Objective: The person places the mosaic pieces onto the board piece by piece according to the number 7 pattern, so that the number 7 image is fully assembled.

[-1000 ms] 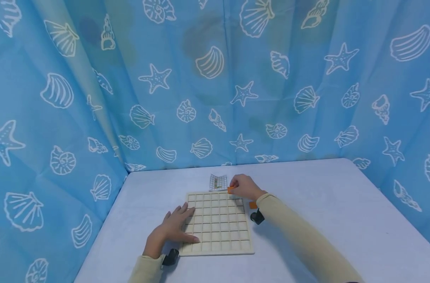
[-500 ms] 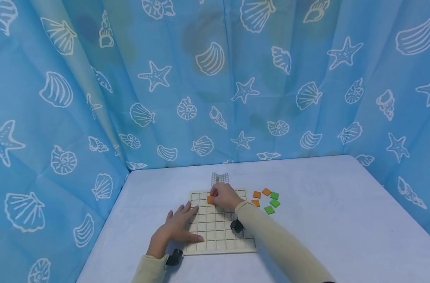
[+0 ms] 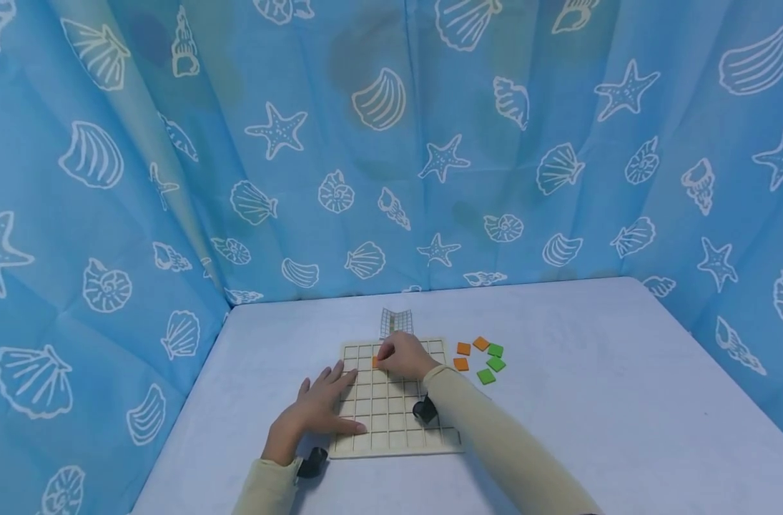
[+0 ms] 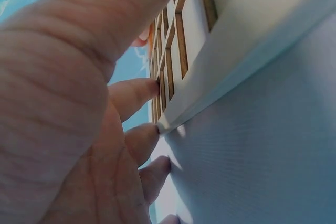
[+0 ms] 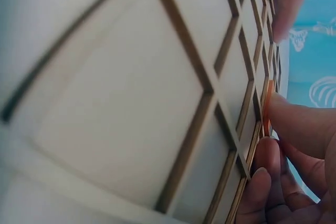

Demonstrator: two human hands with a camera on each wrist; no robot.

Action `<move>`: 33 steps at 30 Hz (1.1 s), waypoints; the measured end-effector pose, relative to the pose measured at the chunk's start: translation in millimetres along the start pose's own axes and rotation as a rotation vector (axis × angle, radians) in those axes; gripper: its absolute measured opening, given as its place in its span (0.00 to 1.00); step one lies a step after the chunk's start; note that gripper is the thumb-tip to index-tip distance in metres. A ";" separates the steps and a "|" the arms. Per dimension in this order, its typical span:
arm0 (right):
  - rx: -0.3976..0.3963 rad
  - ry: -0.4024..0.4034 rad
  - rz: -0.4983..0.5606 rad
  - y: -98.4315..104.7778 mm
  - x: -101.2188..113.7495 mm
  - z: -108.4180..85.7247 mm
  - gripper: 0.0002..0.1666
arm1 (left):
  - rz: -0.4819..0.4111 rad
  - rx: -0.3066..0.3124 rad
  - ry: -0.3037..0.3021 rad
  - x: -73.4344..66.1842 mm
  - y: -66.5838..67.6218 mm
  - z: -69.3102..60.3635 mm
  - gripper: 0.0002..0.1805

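Swung leftward over the board (image 3: pixel 396 440), the right hand (image 3: pixel 402 355) pinches an orange tile (image 3: pixel 375 363) at its left; left hand (image 3: pixel 320 408) splayed.

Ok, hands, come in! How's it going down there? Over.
Left hand resting on grid board. Right hand holding orange tile at the board; seated or not, can't tell. Loose tiles beside it, out of the way.

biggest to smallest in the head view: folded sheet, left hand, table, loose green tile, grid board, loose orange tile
Table
Grid board
Left hand
Folded sheet
Loose green tile and loose orange tile: look alike, so unranked
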State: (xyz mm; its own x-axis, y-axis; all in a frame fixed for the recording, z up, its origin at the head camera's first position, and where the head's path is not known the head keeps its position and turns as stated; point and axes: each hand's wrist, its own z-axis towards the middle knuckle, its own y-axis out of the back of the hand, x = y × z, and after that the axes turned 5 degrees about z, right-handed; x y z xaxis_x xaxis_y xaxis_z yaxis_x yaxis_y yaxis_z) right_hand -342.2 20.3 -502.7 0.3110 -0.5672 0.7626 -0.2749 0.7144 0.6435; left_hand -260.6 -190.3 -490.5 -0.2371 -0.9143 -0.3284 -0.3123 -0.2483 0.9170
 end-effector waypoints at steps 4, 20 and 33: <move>0.002 -0.031 0.029 2.3 1.9 -0.9 0.03 | -0.001 0.001 0.005 0.4 -0.6 1.1 0.60; 0.148 0.031 0.201 46.7 15.6 -19.9 0.18 | -0.003 -0.004 -0.014 2.4 -0.7 0.1 0.60; 0.103 -0.054 0.161 102.4 -32.7 -65.2 0.18 | -0.017 0.006 0.004 5.8 -3.8 3.4 0.61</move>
State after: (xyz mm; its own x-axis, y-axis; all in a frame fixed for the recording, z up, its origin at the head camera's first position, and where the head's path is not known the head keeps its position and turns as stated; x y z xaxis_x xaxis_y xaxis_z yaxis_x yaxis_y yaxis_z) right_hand -321.2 138.7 -466.1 0.2067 -0.4724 0.8568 -0.4098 0.7534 0.5143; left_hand -263.9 -193.7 -496.6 -0.2277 -0.9114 -0.3429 -0.3218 -0.2619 0.9099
